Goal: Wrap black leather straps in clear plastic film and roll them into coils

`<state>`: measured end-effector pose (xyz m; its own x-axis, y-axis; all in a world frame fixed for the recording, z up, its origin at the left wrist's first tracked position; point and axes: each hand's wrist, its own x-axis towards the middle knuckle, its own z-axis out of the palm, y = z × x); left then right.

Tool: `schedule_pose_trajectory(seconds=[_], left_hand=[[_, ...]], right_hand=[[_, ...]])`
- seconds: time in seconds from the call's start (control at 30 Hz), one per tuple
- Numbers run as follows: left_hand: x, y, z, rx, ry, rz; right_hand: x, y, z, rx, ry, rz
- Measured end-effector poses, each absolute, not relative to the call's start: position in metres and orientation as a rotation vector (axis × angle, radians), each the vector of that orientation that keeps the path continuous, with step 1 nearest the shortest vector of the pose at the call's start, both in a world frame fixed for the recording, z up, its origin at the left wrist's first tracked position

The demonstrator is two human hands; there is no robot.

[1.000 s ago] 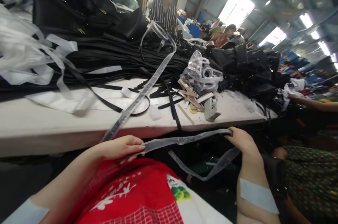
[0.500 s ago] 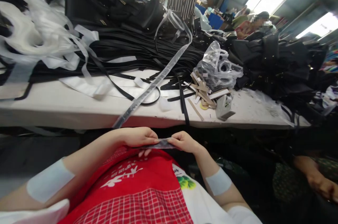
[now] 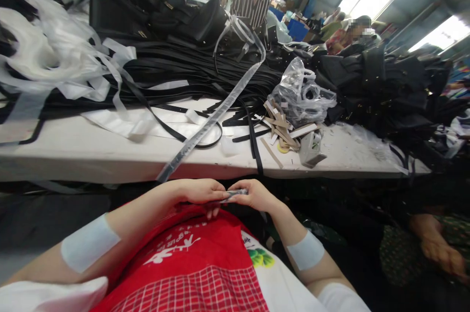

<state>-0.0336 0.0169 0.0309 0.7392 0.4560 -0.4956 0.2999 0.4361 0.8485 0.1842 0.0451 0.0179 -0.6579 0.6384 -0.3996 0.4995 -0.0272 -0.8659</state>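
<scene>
My left hand pinches a narrow strip with a clear plastic cover in front of my red apron, below the table edge. My right hand grips the same strip from the other side, with its fingertips almost touching those of my left hand. A long clear plastic sleeve runs diagonally over the white table and hangs past its front edge near my left wrist. Whether it joins the strip in my hands is hidden.
Black straps lie in a thick pile behind. White rolled film is at the left. Beige strips, a tape dispenser and crumpled plastic sit right of centre. Another person's hand is at the lower right.
My two hands have come closer together along the strip, so less of it shows between them. My left forearm has moved to the right.
</scene>
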Motion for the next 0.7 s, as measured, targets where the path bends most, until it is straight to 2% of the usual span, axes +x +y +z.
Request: schedule_pose_trajectory(seconds=[0.13,0.27,0.4,0.53,0.7], left_hand=[[-0.053,0.025,0.031,1.114,0.789,0.062],[-0.062,0.029,0.03,0.926,0.664,0.162],[-0.063,0.042,0.056,0.586,0.487,0.565],[-0.063,0.062,0.097,0.422,0.391,1.068],[-0.059,0.087,0.113,0.502,0.464,1.276]], right_hand=[[0.203,0.06,0.034,-1.309,-2.167,1.629],[0.217,0.067,0.047,-1.169,-2.306,1.631],[0.213,0.063,0.035,-1.238,-2.379,1.528],[0.19,0.042,0.004,-1.216,-2.179,1.845],[0.176,0.018,-0.001,-1.104,-2.096,1.926]])
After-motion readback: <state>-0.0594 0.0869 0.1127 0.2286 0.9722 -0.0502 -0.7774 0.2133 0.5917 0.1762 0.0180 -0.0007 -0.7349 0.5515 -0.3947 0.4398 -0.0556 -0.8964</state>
